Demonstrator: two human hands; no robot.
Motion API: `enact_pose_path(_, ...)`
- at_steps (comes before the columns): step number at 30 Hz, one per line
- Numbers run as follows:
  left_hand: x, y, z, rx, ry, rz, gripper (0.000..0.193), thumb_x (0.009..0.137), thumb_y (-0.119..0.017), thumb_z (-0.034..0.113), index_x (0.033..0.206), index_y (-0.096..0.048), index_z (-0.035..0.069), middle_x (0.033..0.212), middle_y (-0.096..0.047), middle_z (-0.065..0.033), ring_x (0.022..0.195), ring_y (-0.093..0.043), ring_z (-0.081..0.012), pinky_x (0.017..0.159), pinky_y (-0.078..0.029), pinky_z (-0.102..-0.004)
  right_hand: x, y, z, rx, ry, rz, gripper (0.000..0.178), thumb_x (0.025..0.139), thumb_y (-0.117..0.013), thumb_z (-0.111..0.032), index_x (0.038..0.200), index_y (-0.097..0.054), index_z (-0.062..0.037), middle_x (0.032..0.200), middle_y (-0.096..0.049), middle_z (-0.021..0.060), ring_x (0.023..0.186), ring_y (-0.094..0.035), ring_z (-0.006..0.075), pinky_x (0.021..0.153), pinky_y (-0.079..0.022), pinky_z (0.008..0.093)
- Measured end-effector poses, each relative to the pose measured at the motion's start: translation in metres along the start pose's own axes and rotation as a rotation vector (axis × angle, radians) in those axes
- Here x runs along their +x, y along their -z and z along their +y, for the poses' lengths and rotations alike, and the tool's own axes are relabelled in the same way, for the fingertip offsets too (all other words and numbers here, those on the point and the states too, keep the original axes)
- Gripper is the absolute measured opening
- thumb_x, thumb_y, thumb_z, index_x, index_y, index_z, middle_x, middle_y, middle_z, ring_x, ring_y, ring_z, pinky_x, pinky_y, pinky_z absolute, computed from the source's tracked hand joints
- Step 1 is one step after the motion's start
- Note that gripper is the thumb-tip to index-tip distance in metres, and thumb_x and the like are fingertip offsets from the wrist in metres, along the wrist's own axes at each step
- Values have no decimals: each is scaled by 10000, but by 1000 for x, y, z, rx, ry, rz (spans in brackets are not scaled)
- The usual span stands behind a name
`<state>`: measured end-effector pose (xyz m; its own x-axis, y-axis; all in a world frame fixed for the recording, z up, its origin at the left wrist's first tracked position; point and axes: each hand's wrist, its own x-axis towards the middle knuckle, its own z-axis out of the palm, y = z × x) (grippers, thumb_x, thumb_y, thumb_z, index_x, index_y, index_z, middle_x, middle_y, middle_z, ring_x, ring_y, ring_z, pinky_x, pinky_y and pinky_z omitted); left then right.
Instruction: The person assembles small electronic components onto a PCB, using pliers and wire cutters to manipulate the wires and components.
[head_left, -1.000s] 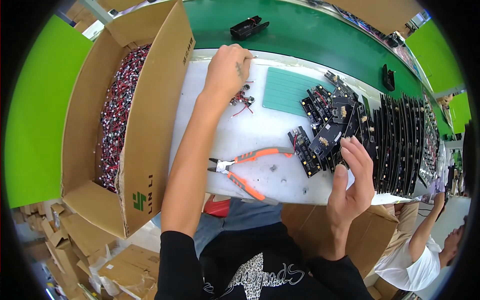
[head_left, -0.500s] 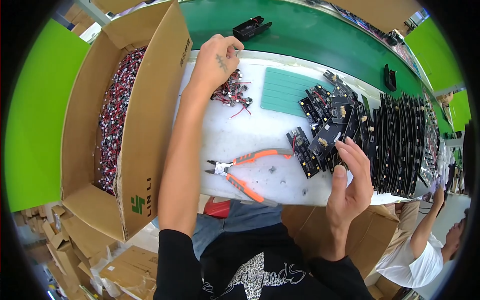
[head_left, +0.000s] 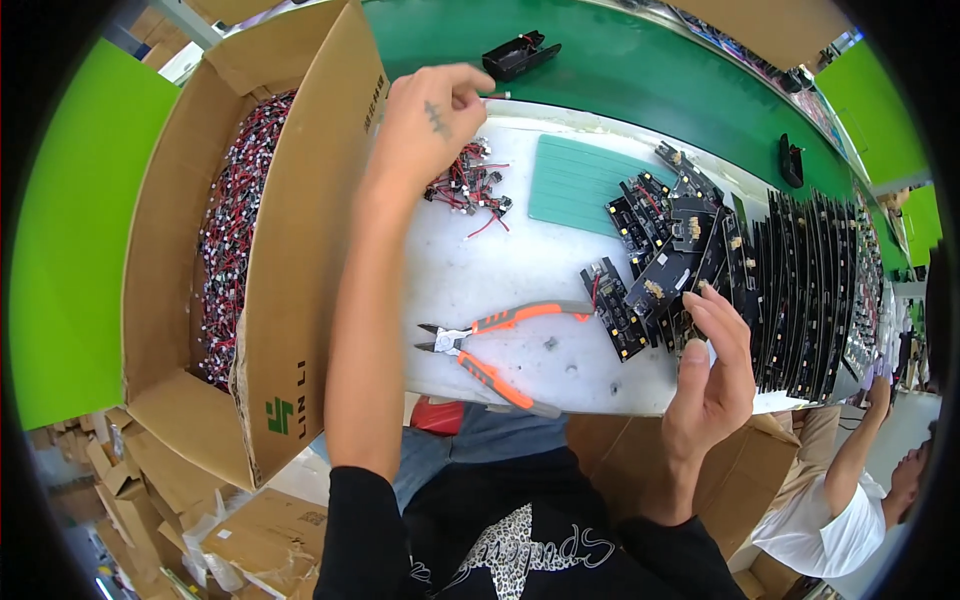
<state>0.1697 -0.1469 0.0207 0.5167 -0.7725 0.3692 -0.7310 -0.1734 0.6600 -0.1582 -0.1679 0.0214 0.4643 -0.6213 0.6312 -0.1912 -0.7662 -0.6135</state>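
Red-and-black wires [head_left: 468, 188] lie bunched on the white table [head_left: 520, 270], just below the left hand [head_left: 432, 118], whose fingertips pinch one thin wire. Nearer, on the right, the right hand [head_left: 712, 372] holds a black circuit board [head_left: 690, 325] beside orange-handled cutters [head_left: 495, 345].

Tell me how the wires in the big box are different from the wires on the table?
The wires in the cardboard box make one huge heap filling the box; the wires on the white table are only a small bunch. The box heap lies untouched, while the left hand is raised right above the small bunch. Both look like short red and black wires with little plugs.
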Motion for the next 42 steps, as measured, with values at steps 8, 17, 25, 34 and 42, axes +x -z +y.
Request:
enact_pose_path(8, -73, -26, 10, 267, -110, -19, 648, 755, -788, 452, 1255, -633, 69, 1426, -460, -245, 1329, -396, -433, 1102, -345, -476, 1, -5, -4, 16, 9, -22, 207, 871, -605, -23, 1052, -676, 48, 1051, -709, 182, 1069, -637, 367, 979, -461, 448)
enact_pose_path(17, -66, -37, -13, 262, -190, -36, 824, 656, -776, 652, 1249, -645, 95, 1432, -458, -254, 1369, -346, -458, 1142, -232, -570, -6, -6, -6, 54, 30, -15, 215, 886, -584, -50, 1055, -670, 51, 1036, -711, 183, 1055, -637, 375, 965, -467, 450)
enact_pose_path(25, -67, -20, -22, 76, -242, -1, 358, 739, -814, 309, 1018, -738, 99, 1228, -630, -149, 1175, -542, -348, 1019, -424, -436, -6, -1, -9, 60, 44, -5, 206, 902, -573, -69, 1033, -671, 57, 1027, -711, 182, 1036, -643, 372, 948, -474, 445)
enact_pose_path(34, -83, -21, -8, 286, -150, 3, 623, 757, -800, 423, 1284, -633, 137, 1427, -469, -239, 1349, -386, -428, 1124, -318, -504, -11, 6, -5, 56, 22, -4, 201, 905, -579, -77, 1036, -676, 41, 1021, -713, 170, 1023, -648, 357, 942, -477, 433)
enact_pose_path(42, -65, -35, 4, 368, -201, 143, 558, 816, -771, 333, 1282, -605, 74, 1420, -476, -224, 1274, -456, -394, 1083, -363, -453, -5, 0, -1, -231, 53, -5, 285, 780, -723, -40, 1057, -685, 14, 1146, -671, 170, 1137, -588, 377, 966, -463, 429)
